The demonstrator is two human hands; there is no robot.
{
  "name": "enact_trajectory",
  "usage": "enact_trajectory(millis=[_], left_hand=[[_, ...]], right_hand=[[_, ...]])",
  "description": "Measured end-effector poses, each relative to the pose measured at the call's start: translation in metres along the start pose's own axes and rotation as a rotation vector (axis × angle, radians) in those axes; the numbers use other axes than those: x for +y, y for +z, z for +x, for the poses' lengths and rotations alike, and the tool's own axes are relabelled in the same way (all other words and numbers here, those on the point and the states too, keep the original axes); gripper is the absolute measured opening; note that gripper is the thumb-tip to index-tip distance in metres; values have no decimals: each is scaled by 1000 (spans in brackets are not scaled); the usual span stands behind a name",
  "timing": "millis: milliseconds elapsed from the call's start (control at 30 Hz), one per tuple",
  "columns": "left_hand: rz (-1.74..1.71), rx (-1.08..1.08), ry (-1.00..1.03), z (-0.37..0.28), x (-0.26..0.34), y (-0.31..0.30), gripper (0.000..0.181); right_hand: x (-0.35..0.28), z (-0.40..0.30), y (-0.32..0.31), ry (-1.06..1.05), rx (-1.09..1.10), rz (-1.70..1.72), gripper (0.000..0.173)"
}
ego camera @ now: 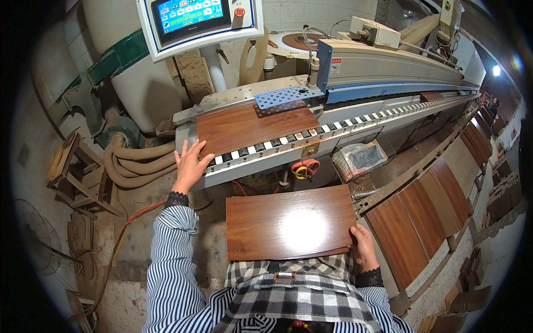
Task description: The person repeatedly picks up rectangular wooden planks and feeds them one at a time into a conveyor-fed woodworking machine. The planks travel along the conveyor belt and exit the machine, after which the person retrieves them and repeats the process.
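A brown wood-grain board lies flat on the infeed end of an edge banding machine, partly beneath a blue perforated plate. My left hand rests with fingers spread at the board's near left corner, beside the roller track. Against my body, my right hand grips the right edge of another glossy wood-grain board. Another board's edge shows under that one, so I hold at least two. The thumb is on top; the other fingers are mostly hidden.
A touch-screen control panel stands above the machine. Several boards lie along a conveyor at the right. A wire basket and red and yellow handled scissors hang by the machine's side. Hoses and a wooden stool are at the left.
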State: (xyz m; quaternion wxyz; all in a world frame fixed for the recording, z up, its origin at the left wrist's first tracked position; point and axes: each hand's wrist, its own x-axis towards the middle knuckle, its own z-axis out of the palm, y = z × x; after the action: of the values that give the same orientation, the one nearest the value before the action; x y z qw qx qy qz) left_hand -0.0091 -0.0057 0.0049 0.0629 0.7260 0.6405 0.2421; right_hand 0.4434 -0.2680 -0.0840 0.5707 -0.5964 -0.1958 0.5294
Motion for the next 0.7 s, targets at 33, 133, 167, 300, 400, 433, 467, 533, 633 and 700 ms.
enact_trajectory(millis=[33,133,167,300,400,433,467,533,633,700], left_hand=[[-1,1,2,1,4,3,56],[3,4,9,6,20,11,56],[7,7,17,8,25,15,56],[12,30,54,18,51,34,57],[1,41,70,28,74,53,57],[-3,44,71,32,80,59,60],[-34,37,74,33,86,64,61],[-88,9,89,36,98,64,64],[-216,-12,115,37,100,62,66],[-376,26,144,42,81,65,65]], right_hand=[[0,-1,0,2,-4,7,25],[-2,-2,0,17,4,-2,25],[-1,-1,0,15,0,0,25],[6,3,-3,-1,-16,21,27],[8,4,-6,-36,-47,33,31],[9,3,-6,-48,-65,32,33],[6,1,-4,-56,-99,21,36],[-1,-6,-3,-74,-159,5,41],[-6,-15,2,-101,-268,147,49],[-3,-15,2,-125,-276,206,53]])
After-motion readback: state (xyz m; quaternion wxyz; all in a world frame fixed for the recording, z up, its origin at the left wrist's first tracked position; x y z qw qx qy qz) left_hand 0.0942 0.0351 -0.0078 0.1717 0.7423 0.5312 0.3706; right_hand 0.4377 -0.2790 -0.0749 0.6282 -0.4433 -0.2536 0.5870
